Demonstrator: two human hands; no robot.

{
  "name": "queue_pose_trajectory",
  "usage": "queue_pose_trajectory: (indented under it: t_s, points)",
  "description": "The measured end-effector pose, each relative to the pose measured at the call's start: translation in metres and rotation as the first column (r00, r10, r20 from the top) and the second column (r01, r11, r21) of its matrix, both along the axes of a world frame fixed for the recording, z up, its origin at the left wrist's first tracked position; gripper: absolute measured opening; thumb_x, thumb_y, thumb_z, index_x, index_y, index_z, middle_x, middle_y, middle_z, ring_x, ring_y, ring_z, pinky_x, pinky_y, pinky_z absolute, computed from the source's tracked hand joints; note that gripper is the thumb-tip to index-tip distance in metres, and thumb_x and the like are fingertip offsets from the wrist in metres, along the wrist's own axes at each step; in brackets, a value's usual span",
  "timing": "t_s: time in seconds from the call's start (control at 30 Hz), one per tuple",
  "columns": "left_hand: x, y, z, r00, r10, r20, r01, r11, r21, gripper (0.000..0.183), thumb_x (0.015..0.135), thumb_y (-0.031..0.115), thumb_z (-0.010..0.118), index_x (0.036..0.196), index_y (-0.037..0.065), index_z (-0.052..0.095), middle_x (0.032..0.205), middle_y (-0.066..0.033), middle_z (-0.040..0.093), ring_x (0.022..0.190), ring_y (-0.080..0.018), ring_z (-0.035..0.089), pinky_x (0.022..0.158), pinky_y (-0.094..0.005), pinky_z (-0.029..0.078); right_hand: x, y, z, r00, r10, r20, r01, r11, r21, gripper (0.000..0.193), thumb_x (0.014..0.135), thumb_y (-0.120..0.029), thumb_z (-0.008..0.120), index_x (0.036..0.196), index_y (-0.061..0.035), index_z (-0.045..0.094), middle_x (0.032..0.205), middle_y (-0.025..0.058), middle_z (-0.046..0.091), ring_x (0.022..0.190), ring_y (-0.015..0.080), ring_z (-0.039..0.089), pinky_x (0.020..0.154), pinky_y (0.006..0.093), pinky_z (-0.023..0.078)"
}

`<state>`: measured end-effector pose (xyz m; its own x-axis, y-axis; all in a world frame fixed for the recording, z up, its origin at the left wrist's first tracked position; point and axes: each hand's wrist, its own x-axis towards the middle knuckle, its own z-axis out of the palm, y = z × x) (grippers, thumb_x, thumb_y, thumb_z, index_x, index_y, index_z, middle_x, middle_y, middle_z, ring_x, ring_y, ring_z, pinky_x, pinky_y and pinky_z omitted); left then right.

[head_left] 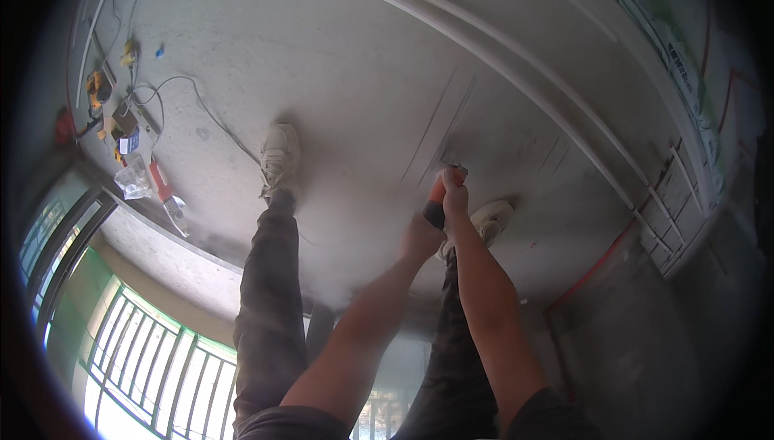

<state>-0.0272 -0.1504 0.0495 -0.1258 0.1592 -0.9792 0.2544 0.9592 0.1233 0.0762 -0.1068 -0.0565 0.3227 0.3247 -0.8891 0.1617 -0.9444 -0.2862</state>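
Both my arms reach down toward a grey concrete floor [363, 77]. My left hand [419, 238] grips the black lower part of an orange and black hand-held power tool [436, 196]. My right hand [455, 198] is closed over the tool's upper end. The tool's tip meets the floor at the end of several thin straight grooves [447, 121]. A haze of dust hangs around it. My left white shoe [280, 156] stands to the left of the tool. My right white shoe [492, 221] is just behind my right hand.
Long white conduits [516, 61] run across the floor to a bank of pipes [673, 198] at the right wall, with a red line [597, 262] beside them. At far left lie a yellow tool [97, 89], a grey cable [205, 109], a plastic bag [133, 182] and an orange tube [161, 182]. A railed window [137, 351] is at lower left.
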Motion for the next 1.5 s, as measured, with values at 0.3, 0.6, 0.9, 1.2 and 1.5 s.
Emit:
queue_pose_trajectory:
  t_s: [0.3, 0.6, 0.9, 1.2, 1.5]
  points:
    - [0.013, 0.066, -0.024, 1.000, 0.016, 0.007, -0.016, 0.999, 0.038, 0.068, 0.075, 0.024, 0.088, 0.134, 0.002, 0.064, 0.125, -0.0255, 0.076, 0.122, -0.0451, 0.073, 0.101, -0.0546, 0.058, 0.027, 0.067, -0.047, 0.998, -0.054, -0.026, 0.055, 0.998, 0.036, 0.089, 0.098, -0.071, 0.072, 0.142, 0.0066, 0.065, 0.139, 0.0178, 0.069, 0.129, 0.0304, 0.066, 0.109, 0.0413, 0.051]
    - [0.018, 0.107, -0.014, 1.000, -0.006, -0.028, 0.007, 1.000, 0.016, 0.064, 0.074, 0.026, 0.088, 0.129, 0.004, 0.064, 0.120, -0.0230, 0.078, 0.118, -0.0432, 0.075, 0.099, -0.0537, 0.059, 0.027, 0.112, -0.027, 0.998, -0.042, -0.043, 0.043, 0.999, 0.017, 0.087, 0.099, -0.069, 0.073, 0.145, 0.0048, 0.063, 0.135, 0.0173, 0.070, 0.121, 0.0302, 0.068, 0.103, 0.0424, 0.054]
    - [0.018, 0.128, -0.025, 0.999, 0.020, 0.031, -0.022, 0.998, 0.052, 0.067, 0.075, 0.027, 0.088, 0.132, 0.003, 0.062, 0.121, -0.0247, 0.078, 0.119, -0.0449, 0.074, 0.100, -0.0547, 0.059, 0.027, 0.138, -0.028, 0.992, -0.046, -0.116, 0.063, 0.988, 0.142, 0.071, 0.103, -0.063, 0.072, 0.134, 0.0001, 0.068, 0.117, 0.0091, 0.071, 0.096, 0.0219, 0.069, 0.086, 0.0397, 0.057]
    - [0.023, 0.158, -0.026, 1.000, -0.008, 0.024, 0.006, 0.998, 0.057, 0.069, 0.075, 0.024, 0.091, 0.133, 0.004, 0.061, 0.125, -0.0239, 0.077, 0.122, -0.0436, 0.074, 0.101, -0.0537, 0.059, 0.025, 0.177, -0.009, 0.993, -0.062, -0.098, 0.067, 0.996, 0.054, 0.069, 0.102, -0.061, 0.073, 0.135, -0.0012, 0.068, 0.117, 0.0092, 0.071, 0.098, 0.0226, 0.069, 0.088, 0.0402, 0.057]
    - [0.019, 0.143, -0.023, 0.999, 0.008, 0.038, -0.009, 1.000, 0.025, 0.067, 0.074, 0.021, 0.090, 0.132, 0.003, 0.061, 0.124, -0.0226, 0.077, 0.120, -0.0430, 0.074, 0.100, -0.0537, 0.059, 0.025, 0.155, -0.017, 0.978, -0.134, -0.162, 0.145, 0.988, 0.058, 0.067, 0.104, -0.062, 0.072, 0.135, -0.0020, 0.066, 0.114, 0.0065, 0.068, 0.095, 0.0196, 0.066, 0.087, 0.0393, 0.056]
